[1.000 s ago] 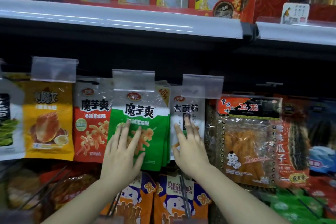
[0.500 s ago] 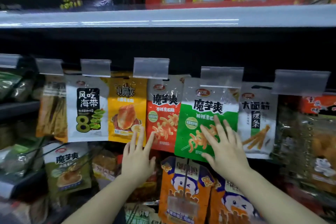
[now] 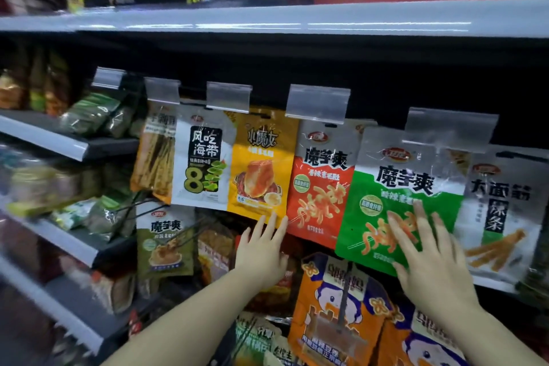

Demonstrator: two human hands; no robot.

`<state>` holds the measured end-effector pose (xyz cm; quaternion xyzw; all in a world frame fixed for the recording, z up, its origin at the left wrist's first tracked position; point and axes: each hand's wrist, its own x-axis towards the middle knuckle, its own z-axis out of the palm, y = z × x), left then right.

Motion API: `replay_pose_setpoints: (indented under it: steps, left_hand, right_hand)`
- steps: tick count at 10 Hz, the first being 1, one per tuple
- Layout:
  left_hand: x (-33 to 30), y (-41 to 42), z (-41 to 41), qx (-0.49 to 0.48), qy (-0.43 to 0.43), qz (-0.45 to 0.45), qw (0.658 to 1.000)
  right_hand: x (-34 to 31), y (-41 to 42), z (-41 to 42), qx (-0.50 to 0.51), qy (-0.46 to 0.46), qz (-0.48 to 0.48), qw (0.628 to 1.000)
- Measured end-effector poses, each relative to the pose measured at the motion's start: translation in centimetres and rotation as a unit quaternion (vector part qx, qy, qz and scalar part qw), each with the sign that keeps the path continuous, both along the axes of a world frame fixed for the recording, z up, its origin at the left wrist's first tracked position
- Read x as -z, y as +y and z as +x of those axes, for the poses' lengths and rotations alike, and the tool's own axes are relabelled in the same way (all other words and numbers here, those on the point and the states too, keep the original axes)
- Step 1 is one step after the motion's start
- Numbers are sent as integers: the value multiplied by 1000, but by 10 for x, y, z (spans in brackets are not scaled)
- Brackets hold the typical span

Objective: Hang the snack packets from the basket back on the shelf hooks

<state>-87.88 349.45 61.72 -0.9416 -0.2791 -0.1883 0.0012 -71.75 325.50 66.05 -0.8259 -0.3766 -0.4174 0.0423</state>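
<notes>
A row of snack packets hangs from shelf hooks behind clear price holders. My right hand (image 3: 427, 255) lies flat with spread fingers on the lower part of the green packet (image 3: 395, 187). My left hand (image 3: 261, 249) is open, its fingertips touching the bottom edges of the yellow packet (image 3: 261, 163) and the red packet (image 3: 320, 187). A white seaweed packet (image 3: 202, 163) hangs further left, a white-and-green packet (image 3: 505, 211) at the right. Neither hand holds anything. The basket is out of view.
Orange packets (image 3: 335, 306) hang on a lower hook row under my hands. An olive packet (image 3: 163, 241) hangs at lower left. Grey shelves with bagged goods (image 3: 74, 142) jut out on the left. A long grey shelf edge (image 3: 297, 18) runs overhead with red boxes above.
The view has swung left along the shelf. My left hand slid off the green packet to below the yellow and red ones; my right hand moved from the white packet onto the green one.
</notes>
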Motion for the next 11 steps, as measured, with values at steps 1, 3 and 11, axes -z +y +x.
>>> replay_pose_setpoints:
  steps: [1,3,11]
  left_hand:
    - [1,-1,-2,-2,-5,-11,1000]
    - [10,-7,-36,-23,-41,-53,997]
    - [-6,211,-208,55,-172,-172,968]
  right_hand:
    - [3,4,2,-7,-8,16,1000]
    - [6,-2,-3,-1,11,14,1000]
    - [-3,128,-159,106,255,120,954]
